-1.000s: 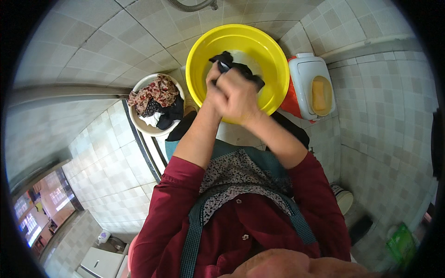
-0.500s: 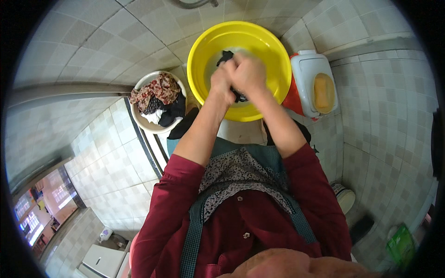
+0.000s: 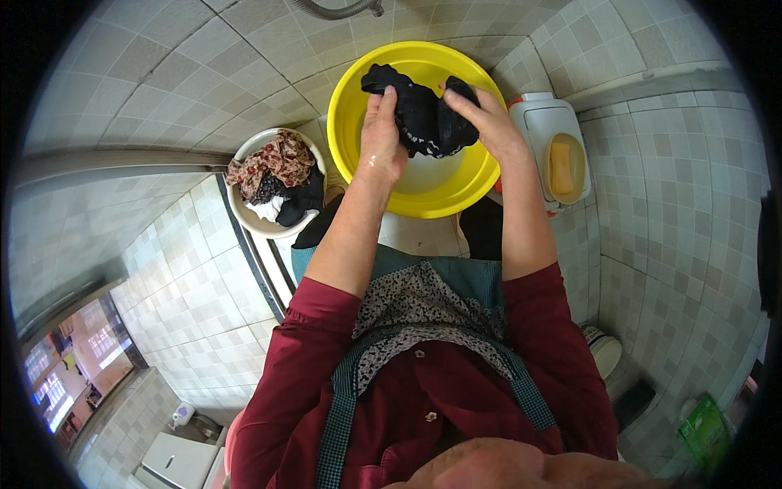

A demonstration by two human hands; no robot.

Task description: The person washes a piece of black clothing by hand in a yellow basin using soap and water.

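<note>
A black cloth garment with some white marks along its lower edge hangs spread between my hands; its exact kind I cannot make out. My left hand grips its left end between thumb and fingers. The right end is bunched in my right hand, thumb on top. Both hands are over a large yellow basin, with a little cloudy water at the bottom.
To the left stands a white basin piled with flowered, black and white clothes. Right of the yellow basin, a yellow soap bar lies in a dish on a white container. Tiled walls close in; a grey hose hangs at the top.
My hands were pressed together over the bunched black cloth, blurred by motion. Now they are apart, with the cloth lifted and opened out between them.
</note>
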